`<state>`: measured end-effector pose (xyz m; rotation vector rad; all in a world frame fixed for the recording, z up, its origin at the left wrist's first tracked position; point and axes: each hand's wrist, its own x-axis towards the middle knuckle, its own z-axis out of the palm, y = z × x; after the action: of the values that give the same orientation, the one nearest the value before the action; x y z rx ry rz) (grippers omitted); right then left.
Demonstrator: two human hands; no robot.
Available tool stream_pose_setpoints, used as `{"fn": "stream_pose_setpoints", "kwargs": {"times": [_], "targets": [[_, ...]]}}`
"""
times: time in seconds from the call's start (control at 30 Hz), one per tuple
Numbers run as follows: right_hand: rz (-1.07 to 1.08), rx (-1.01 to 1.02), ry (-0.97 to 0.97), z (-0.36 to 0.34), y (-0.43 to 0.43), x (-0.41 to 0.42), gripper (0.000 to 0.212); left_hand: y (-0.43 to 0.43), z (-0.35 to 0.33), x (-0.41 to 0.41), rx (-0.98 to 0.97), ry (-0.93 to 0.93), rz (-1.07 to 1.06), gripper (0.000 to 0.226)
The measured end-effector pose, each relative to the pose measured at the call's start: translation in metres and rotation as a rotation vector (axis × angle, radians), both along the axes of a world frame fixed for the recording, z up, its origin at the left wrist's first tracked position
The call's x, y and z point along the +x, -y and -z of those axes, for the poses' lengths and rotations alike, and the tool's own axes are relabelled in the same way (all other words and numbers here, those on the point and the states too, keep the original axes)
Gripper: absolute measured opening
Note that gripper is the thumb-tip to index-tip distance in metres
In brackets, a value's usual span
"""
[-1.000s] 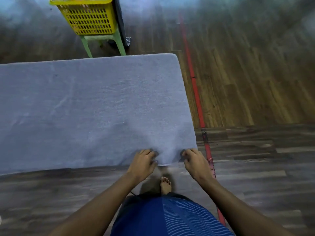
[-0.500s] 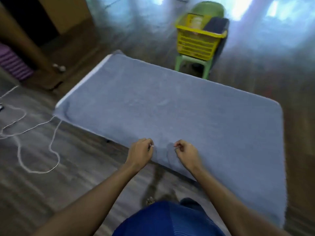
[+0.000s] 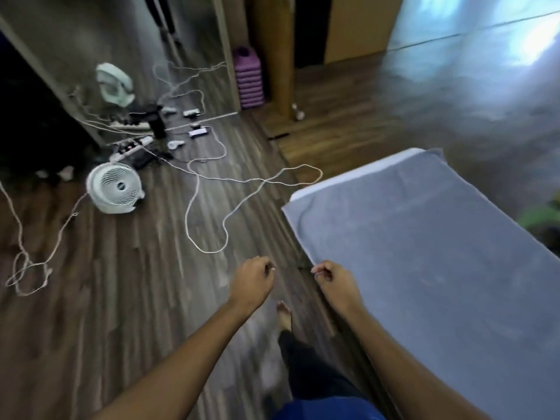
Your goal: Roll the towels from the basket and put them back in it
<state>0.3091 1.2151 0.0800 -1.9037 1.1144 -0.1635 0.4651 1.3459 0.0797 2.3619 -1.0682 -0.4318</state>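
The towel (image 3: 424,253) lies flat on a table (image 3: 357,174). It is on the right side and it is not rolled yet. I cannot make out the basket here. There is only a green and yellow blur at the far right edge.

The left hand (image 3: 251,280) is out in front, over the floor (image 3: 121,298). Its fingers are curled in and it holds nothing. The right hand (image 3: 336,283) is just beside the near edge of the towel. Its fingers are curled in too. It looks like it holds nothing, but its fingertips are very near the cloth.

A bare foot (image 3: 283,313) is on the floor between the hands. A long white cord (image 3: 212,207) lies in loops on the floor just ahead. I think the foot could catch in a loop, and the person could trip.

The cord may run to the fan (image 3: 113,187), so a kick could knock the fan over.

The towel edge hangs at the table side. A bump from the right hand could drag it down or crease it. Then the roll would come out loose and crooked.
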Motion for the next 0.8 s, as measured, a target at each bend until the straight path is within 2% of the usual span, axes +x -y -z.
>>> {"fn": "stream_pose_setpoints", "kwargs": {"times": [0.2,0.37,0.47,0.7,0.8], "targets": [[-0.043,0.037,0.028,0.007,0.069,0.143,0.017,0.07,-0.011,0.134,0.055,0.063,-0.005,0.013],[0.026,0.047,0.094,-0.008,0.127,0.235,0.018,0.132,-0.027,0.236,0.085,0.066,0.036,0.012],[0.056,0.049,0.061,-0.012,0.165,0.28,0.017,0.172,-0.03,0.291,0.083,0.066,0.054,0.013],[0.246,0.081,0.052,0.002,0.251,0.369,0.02,0.292,-0.019,0.416,0.048,0.022,0.258,0.012],[0.417,0.118,0.07,0.004,0.278,0.399,0.016,0.354,-0.015,0.462,0.039,0.011,0.401,0.011]]}}
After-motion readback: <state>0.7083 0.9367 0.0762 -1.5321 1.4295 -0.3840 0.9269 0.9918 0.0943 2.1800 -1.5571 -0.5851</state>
